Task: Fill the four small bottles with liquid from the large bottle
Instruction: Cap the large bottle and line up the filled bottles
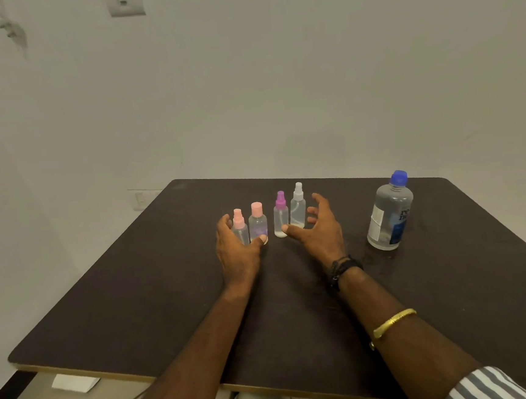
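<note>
**A:** Where are the hands?

**B:** Both are out over the dark table (136, 290), at the row of four small bottles. The left hand (237, 249) is cupped round the two on its side. Its fingers (225, 221) curve past the left of the pink spray bottle (239, 223), and its thumb lies across the foot of the pink-capped bottle (258, 222).

**A:** Is it gripping them?

**B:** I cannot tell, because the hand hides where skin would meet plastic.

**A:** And the right hand (318, 231)?

**B:** Its fingers (320, 200) are spread apart and bent like a claw. The white spray bottle (298, 207) stands just left of those fingertips, between them and the thumb. The thumb tip is at the base of the purple spray bottle (281, 218). Whether it touches or is only in front, I cannot say.

**A:** Are all four upright?

**B:** Yes, they are upright with their tops on.

**A:** Where is the large bottle (390, 213)?

**B:** It stands upright with its blue cap on and clear liquid inside. It is well apart from the right hand's fingers, off to their right.

**A:** Is there anything on the arms?

**B:** There is a dark beaded band (344, 267) at the right wrist and a gold bangle (393, 321) further up the forearm
</note>
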